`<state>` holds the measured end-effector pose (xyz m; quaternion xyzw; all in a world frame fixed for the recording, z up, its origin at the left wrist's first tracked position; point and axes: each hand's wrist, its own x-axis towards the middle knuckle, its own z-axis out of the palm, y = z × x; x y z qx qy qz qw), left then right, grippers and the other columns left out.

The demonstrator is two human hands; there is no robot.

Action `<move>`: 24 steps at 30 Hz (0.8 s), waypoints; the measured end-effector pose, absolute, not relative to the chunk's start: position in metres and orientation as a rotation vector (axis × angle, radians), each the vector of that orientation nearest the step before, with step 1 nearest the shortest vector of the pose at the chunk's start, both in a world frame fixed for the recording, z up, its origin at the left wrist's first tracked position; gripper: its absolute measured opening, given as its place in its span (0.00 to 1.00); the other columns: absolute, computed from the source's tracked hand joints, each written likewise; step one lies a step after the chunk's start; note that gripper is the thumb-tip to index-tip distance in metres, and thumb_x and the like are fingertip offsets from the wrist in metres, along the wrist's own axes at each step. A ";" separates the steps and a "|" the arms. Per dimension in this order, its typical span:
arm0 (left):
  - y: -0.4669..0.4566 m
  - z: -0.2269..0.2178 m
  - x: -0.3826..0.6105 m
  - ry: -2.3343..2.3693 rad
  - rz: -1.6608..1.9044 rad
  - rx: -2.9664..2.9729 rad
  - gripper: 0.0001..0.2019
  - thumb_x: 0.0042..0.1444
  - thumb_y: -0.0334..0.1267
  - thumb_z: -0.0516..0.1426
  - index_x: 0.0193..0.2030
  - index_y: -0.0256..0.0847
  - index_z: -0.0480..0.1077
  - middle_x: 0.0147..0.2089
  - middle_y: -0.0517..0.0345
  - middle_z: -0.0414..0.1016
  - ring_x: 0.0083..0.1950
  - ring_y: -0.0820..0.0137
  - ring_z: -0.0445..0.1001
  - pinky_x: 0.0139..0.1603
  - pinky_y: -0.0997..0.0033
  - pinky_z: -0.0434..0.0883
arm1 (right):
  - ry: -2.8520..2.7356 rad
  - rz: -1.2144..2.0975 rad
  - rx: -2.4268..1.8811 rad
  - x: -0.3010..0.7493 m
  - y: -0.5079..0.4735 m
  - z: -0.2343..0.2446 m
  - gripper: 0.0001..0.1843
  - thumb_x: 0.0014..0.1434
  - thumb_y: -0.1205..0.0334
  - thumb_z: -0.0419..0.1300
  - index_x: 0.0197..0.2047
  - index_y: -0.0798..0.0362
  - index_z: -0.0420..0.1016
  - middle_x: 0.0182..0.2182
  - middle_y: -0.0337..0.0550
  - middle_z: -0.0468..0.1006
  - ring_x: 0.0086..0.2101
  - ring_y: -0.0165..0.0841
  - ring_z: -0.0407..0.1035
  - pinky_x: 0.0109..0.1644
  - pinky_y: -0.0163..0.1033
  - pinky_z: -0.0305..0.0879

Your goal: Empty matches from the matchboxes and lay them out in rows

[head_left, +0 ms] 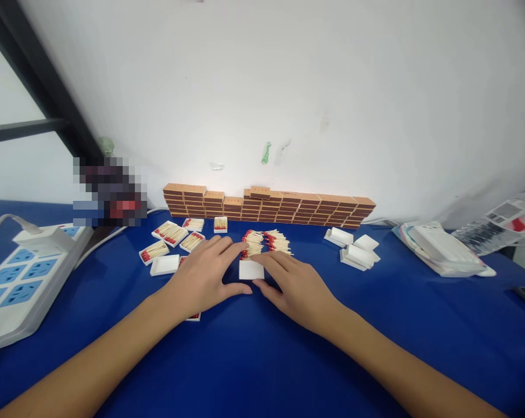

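Main risk, as we judge it: the white tray (251,271) could skid or tip if our R hand (301,292) presses unevenly, b/c its thumb + fingers at the R end seem to do most of the steadying. Our L hand (204,274) has fingertips v. near the loose matches (277,242), so a careless sweep might scatter them over the blue surface (262,366); our L forearm could also knock the L-side trays (164,266). White tray sits btwn our hands, just this side of the matches; contents unclear. Pose: forearms angle in from the bottom corners, palms down. R grip looks lightly pinched on the tray, thumb near side, fingers far side; L grip is spread, thumb apart from fingers, by the tray's L end, contact unclear
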<state>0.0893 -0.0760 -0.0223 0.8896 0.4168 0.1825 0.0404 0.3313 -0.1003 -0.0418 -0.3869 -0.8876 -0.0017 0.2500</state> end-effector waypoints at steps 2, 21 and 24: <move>-0.076 -0.025 0.090 1.270 0.612 2.735 0.33 0.62 0.54 0.68 0.69 0.44 0.67 0.60 0.44 0.75 0.58 0.49 0.75 0.56 0.49 0.75 | -2.367 0.049 -1.075 0.334 -0.101 -0.040 0.20 0.72 0.63 0.62 0.65 0.49 0.69 0.56 0.53 0.83 0.51 0.47 0.81 0.44 0.51 0.82; -0.079 -0.019 0.086 1.200 0.599 2.793 0.38 0.64 0.55 0.66 0.75 0.44 0.61 0.72 0.40 0.67 0.73 0.45 0.66 0.71 0.41 0.68 | -2.256 -0.236 -1.702 0.489 -0.066 0.005 0.17 0.64 0.60 0.64 0.55 0.54 0.79 0.51 0.58 0.78 0.42 0.50 0.78 0.47 0.53 0.74; -0.072 0.000 0.067 1.325 0.466 2.800 0.36 0.65 0.60 0.63 0.73 0.43 0.65 0.64 0.40 0.74 0.65 0.46 0.73 0.64 0.46 0.72 | -2.219 -0.179 -1.768 0.511 -0.063 0.008 0.17 0.59 0.68 0.65 0.52 0.54 0.82 0.49 0.57 0.78 0.37 0.45 0.78 0.47 0.50 0.73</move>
